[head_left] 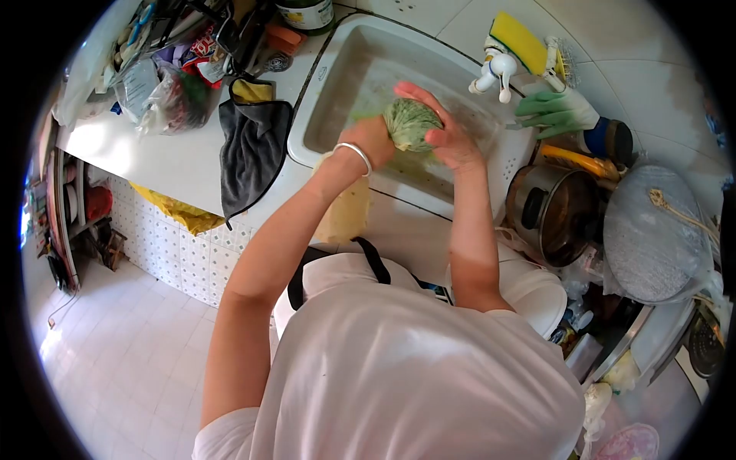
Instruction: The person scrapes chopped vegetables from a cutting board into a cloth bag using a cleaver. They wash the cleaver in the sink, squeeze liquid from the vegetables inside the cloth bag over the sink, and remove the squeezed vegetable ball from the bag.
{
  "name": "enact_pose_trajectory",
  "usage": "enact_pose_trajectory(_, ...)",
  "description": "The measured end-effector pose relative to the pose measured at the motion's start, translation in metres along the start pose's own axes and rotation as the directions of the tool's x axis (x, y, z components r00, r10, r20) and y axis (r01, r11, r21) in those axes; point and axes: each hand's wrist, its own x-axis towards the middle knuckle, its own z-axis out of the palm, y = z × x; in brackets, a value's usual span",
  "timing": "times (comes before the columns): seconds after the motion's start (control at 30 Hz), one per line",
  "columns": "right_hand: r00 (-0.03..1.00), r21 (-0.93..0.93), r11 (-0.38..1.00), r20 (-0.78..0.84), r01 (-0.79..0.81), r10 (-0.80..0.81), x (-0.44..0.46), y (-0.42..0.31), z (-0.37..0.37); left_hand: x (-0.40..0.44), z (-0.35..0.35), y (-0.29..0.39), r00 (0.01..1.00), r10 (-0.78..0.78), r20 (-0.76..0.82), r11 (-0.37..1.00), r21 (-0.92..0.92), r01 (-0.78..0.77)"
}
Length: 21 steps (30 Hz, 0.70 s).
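A round, pale-green veined thing, like a small cabbage (412, 124), is held above the sink (308, 126), which has cloudy water and green bits in it. My right hand (452, 140) grips its right side, fingers behind and thumb in front. Against its left side is my left hand (366, 143), wearing a light bracelet; motion blur hides how its fingers lie. A blurred green patch shows just above that hand.
A grey cloth (253, 146) hangs over the counter edge left of the sink. The white tap (500, 73), a yellow sponge (520, 42) and green glove (553, 113) are behind right. A pot (546, 211) stands to the right. Bags and tools crowd the left counter.
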Motion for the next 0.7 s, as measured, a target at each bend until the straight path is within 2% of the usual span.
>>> enact_pose_trajectory(0.17,1.000,-0.115,0.993,0.003,0.022,-0.022,0.011,-0.002,0.011,0.004,-0.010,-0.004,0.999,-0.025,0.021,0.993,0.116,0.023)
enact_pose_trajectory(0.23,0.999,-0.130,0.991,-0.009,0.038,-0.040,0.014,0.003,0.011,0.005,-0.002,-0.011,0.991,0.036,-0.131,0.999,0.028,-0.033)
enact_pose_trajectory(0.27,0.995,-0.008,0.999,-0.090,0.038,-0.039,0.017,0.008,0.009,0.003,-0.002,-0.012,0.991,0.036,-0.129,0.999,0.031,-0.032)
enact_pose_trajectory(0.3,0.985,0.113,0.992,-0.170,0.050,-0.030,0.020,0.012,0.007,0.003,-0.004,-0.013,0.977,0.041,-0.208,0.996,-0.074,-0.057)
enact_pose_trajectory(0.33,0.984,0.113,0.992,-0.173,0.058,-0.038,0.021,0.019,0.002,0.003,-0.006,-0.012,0.957,0.041,-0.287,0.980,-0.174,-0.094)
enact_pose_trajectory(0.4,0.949,0.309,0.951,-0.298,-0.003,0.100,0.024,0.027,-0.002,-0.003,-0.005,-0.008,0.946,0.112,-0.306,0.979,-0.128,-0.157)
enact_pose_trajectory(0.43,0.951,0.305,0.952,-0.296,0.001,0.094,0.025,0.029,-0.006,-0.006,-0.003,-0.007,0.931,0.171,-0.322,0.974,-0.089,-0.209)
enact_pose_trajectory(0.47,0.933,0.385,0.923,-0.323,-0.022,0.157,0.024,0.026,-0.001,-0.010,0.000,-0.007,0.930,0.173,-0.324,0.974,-0.086,-0.211)
enact_pose_trajectory(0.5,0.912,0.464,0.885,-0.345,-0.038,0.220,0.022,0.024,0.004,-0.012,0.003,-0.010,0.866,0.303,-0.399,0.923,-0.104,-0.370)
enact_pose_trajectory(0.53,0.913,0.467,0.884,-0.347,-0.030,0.214,0.020,0.022,0.009,-0.015,0.005,-0.013,0.777,0.418,-0.470,0.847,-0.108,-0.521)
enact_pose_trajectory(0.57,0.898,0.491,0.870,-0.365,-0.037,0.245,0.018,0.020,0.014,-0.019,0.005,-0.014,0.775,0.424,-0.468,0.846,-0.101,-0.524)
enact_pose_trajectory(0.63,0.886,0.513,0.858,-0.379,-0.041,0.268,0.019,0.019,0.015,-0.024,0.003,-0.017,0.748,0.543,-0.382,0.837,0.167,-0.522)
enact_pose_trajectory(0.7,0.884,0.508,0.860,-0.377,-0.052,0.277,0.018,0.024,0.012,-0.029,-0.004,-0.016,0.763,0.543,-0.350,0.840,0.247,-0.484)
